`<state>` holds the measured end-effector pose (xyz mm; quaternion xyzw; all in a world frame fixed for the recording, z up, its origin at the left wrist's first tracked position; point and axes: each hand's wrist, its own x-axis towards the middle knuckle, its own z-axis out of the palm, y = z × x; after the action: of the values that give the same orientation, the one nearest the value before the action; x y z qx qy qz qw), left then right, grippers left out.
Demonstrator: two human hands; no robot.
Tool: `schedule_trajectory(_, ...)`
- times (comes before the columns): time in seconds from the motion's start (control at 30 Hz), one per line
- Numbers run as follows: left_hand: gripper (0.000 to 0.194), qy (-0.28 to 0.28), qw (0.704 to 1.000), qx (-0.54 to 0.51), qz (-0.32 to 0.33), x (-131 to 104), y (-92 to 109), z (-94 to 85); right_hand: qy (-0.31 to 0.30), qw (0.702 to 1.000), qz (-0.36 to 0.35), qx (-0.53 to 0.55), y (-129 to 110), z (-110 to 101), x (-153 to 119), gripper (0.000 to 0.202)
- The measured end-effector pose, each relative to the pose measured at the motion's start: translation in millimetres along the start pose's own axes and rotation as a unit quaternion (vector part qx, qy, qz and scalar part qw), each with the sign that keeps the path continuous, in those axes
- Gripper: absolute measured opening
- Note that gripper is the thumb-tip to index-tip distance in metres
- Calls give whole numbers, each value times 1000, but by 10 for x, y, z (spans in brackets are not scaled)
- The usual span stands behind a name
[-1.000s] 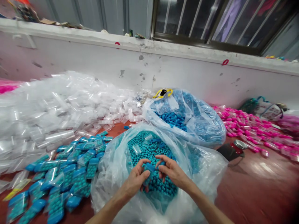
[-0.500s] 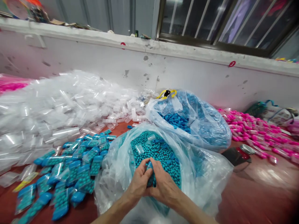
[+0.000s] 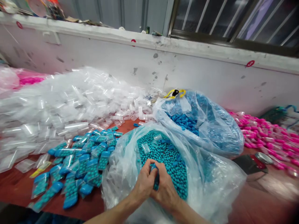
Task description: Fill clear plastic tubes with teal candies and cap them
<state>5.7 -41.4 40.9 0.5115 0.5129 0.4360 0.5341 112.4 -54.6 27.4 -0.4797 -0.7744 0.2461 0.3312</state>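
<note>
Over the open plastic bag (image 3: pixel 123 161) of teal beads (image 3: pixel 174 165), my left hand (image 3: pixel 146 182) and my right hand (image 3: pixel 164 183) are closed together. Between them they grip a small blue-capped case (image 3: pixel 156 179), mostly hidden by the fingers. A few clear empty cases, one a clear sleeve (image 3: pixel 146 148), lie on the beads beyond my fingers. Left of the bag is a pile of blue-capped cases filled with teal beads (image 3: pixel 83 165).
A heap of clear empty cases (image 3: pixel 81 93) fills the back left. Behind the bead bag, a second bag (image 3: pixel 217 133) holds blue caps (image 3: pixel 183 121). Pink-capped cases (image 3: pixel 268 130) and a round metal lid (image 3: pixel 263 157) lie right on the red table (image 3: pixel 259 202). A wall (image 3: pixel 112 59) stands behind.
The view has swung left, so everything sits further right in the picture. Both hands stay over the beads, and the case between them has turned slightly.
</note>
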Motion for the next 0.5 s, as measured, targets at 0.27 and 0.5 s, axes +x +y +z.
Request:
schedule_trajectory(0.27, 30, 111, 936, 333, 43, 23, 405, -1137, -182, 980, -45, -68, -32, -157, 612, 63)
schedule_trajectory(0.5, 40, 336, 810, 479, 29, -150, 473, -1459, -181, 924, 24, -336, 307, 344, 1177, 46)
